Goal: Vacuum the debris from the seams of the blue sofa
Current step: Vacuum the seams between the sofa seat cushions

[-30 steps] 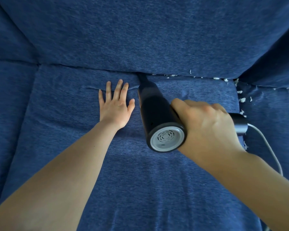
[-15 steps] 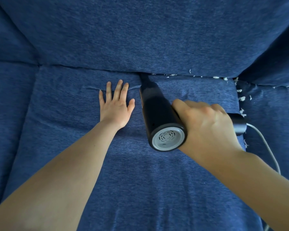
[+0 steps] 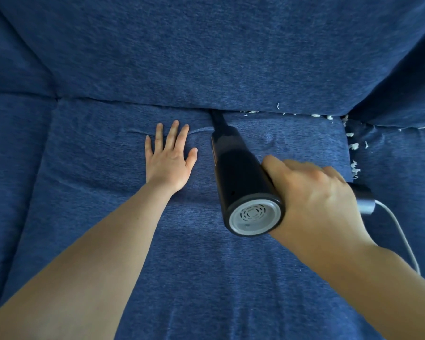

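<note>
Right hand [image 3: 314,200] grips black vacuum [image 3: 241,182]; left hand [image 3: 168,158] flat; white debris [image 3: 353,146] in seams.

- Left grip [image 3: 168,159]: a bare hand, no glove, no ring or other jewellery to be seen on the fingers.
- Left forearm [image 3: 88,256]: bare along its whole visible length, no sleeve, no watch or band at the wrist.
- Right grip [image 3: 314,200]: bare hand, ungloved.
- Right forearm [image 3: 383,288]: bare as well, no sleeve showing, wrist unadorned.
</note>
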